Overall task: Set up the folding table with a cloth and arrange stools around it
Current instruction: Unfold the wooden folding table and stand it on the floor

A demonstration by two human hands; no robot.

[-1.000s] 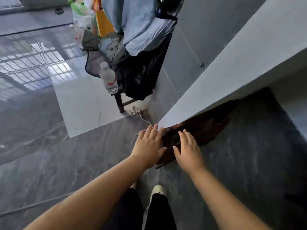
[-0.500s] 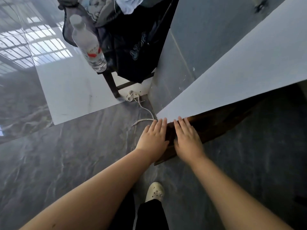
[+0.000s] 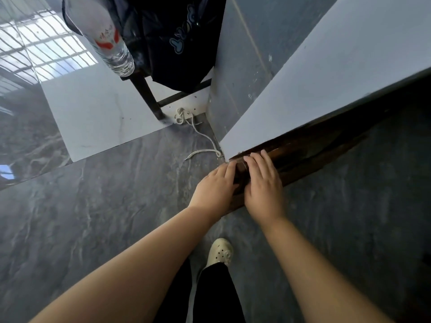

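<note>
Evidently stored: folding table stands folded on edge against the wall, out of the way.
Left hand: grip flat, fingers extended on its near end.
Right hand: fingers draped over the top edge, not yet closed, likely to pull it clear.

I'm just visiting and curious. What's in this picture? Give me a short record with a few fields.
Place: corner of a white wall, dark grey floor
Main thing: dark wooden folded table leaning against the wall
Left hand: flat on the table's near end
Right hand: flat on the table's top edge
Grip: neither hand visibly closed around it
Nearby: water bottle on a chair, white cord on the floor
</note>
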